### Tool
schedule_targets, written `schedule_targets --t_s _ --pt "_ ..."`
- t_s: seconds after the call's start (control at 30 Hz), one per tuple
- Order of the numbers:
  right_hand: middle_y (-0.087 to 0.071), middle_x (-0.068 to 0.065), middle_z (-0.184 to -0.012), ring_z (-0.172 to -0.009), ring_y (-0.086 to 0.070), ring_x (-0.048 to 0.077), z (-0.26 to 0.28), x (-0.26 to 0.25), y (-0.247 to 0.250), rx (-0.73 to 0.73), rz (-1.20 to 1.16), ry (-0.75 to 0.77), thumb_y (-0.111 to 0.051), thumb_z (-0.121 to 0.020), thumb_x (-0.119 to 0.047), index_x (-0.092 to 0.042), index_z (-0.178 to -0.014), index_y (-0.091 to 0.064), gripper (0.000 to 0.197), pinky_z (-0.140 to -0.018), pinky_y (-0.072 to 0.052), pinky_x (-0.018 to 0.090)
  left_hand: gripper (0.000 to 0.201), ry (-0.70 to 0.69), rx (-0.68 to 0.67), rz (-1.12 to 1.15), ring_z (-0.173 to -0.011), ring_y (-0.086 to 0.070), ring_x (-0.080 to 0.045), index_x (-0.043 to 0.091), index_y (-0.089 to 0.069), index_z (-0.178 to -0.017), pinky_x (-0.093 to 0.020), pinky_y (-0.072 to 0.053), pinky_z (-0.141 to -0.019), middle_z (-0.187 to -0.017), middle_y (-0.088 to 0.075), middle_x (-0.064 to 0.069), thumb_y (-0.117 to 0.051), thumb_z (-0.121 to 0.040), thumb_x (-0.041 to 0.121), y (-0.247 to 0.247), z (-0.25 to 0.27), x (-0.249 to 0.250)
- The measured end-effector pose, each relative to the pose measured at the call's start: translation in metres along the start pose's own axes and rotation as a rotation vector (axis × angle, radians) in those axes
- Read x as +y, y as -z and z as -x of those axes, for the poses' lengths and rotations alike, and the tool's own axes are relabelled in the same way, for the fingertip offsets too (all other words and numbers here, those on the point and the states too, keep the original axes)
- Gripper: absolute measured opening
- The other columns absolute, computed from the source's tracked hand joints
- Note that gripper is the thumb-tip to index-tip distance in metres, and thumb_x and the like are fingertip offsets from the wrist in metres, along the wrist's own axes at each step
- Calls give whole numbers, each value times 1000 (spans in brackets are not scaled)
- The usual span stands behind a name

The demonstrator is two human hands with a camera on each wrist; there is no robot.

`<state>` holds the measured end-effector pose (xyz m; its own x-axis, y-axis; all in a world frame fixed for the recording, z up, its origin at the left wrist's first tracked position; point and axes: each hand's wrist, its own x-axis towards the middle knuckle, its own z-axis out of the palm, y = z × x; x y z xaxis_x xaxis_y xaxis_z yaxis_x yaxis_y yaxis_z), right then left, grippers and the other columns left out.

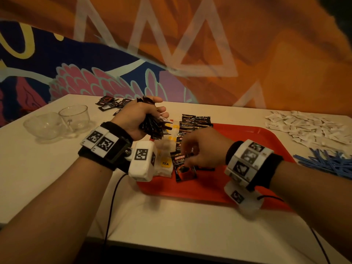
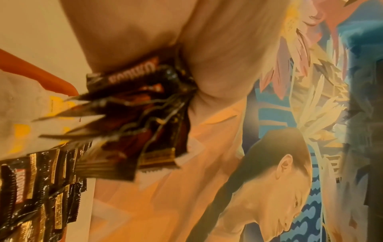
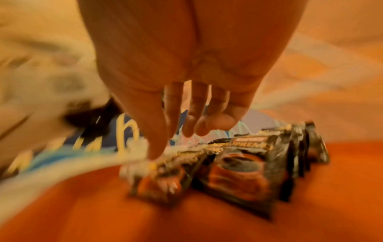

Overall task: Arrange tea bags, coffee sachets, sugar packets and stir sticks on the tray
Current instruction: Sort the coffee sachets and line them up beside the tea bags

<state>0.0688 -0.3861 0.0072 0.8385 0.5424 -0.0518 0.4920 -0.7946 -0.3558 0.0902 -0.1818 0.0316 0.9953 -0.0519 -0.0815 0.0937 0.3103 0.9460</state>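
Two hands busy; left hand [image 1: 140, 119] clutches coffee sachet bundle [image 1: 153, 128]; right hand [image 1: 204, 146] fingertips on sachet [image 1: 184, 166]; grip unclear.

Dim, warm orange light throughout; soft blur in the head view, heavy motion smear in both wrist views, bent edges.

head looks down, wrists close, tray [image 1: 238, 134] shared

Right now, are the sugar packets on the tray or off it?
Off: the sugar packets lie heaped on the table, beyond the tray.
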Motion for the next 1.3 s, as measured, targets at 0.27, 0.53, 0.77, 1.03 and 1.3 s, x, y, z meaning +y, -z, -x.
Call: schedule_targets --t_s 0.27,0.53,0.77,1.03,1.3 --pt "-59 -6 -111 -104 -55 16 3 -4 -10 -192 396 97 -75 -82 -39 -30 -109 -65 30 -81 -53 33 43 -34 41 36 -91 -70 -25 9 -59 -122 -36 -62 -68 -114 -64 -15 -42 -90 -14 -1 2 2" --pt "-58 -4 -118 -108 -55 19 -1 -7 -16 -146 457 117 -72 -84 -43 -32 -129 -50 52 -81 -55 38 42 -32 39 18 -95 -72 -25 11 -62 -118 -37 -61 -72 -112 -66 -13 -44 -89 -13 1 -1 -1" --pt "-54 -4 -122 -115 -48 20 -2 -9 -19 -118 554 142 -66 -86 -45 -24 -124 -54 45 -84 -53 40 42 -39 32 3 -93 -73 -24 11 -62 -117 -36 -61 -70 -111 -67 -12 -42 -90 -13 4 -1 -1" --pt "-53 -2 -122 -117 -46 23 -9 -9 -21 -68 563 57 -62 -87 -46 -26 -126 -49 46 -84 -53 44 42 -19 4 -11 -96 -74 -25 13 -61 -118 -40 -59 -77 -110 -72 -12 -42 -91 -12 5 -1 -1" --pt "-49 -1 -126 -119 -44 24 -9 -9 -22 -50 525 47 -66 -85 -48 -26 -131 -47 54 -85 -52 44 35 86 -46 -34 -100 -73 -29 4 -54 -128 -45 -62 -70 -113 -73 -13 -48 -95 -6 6 -2 -5"
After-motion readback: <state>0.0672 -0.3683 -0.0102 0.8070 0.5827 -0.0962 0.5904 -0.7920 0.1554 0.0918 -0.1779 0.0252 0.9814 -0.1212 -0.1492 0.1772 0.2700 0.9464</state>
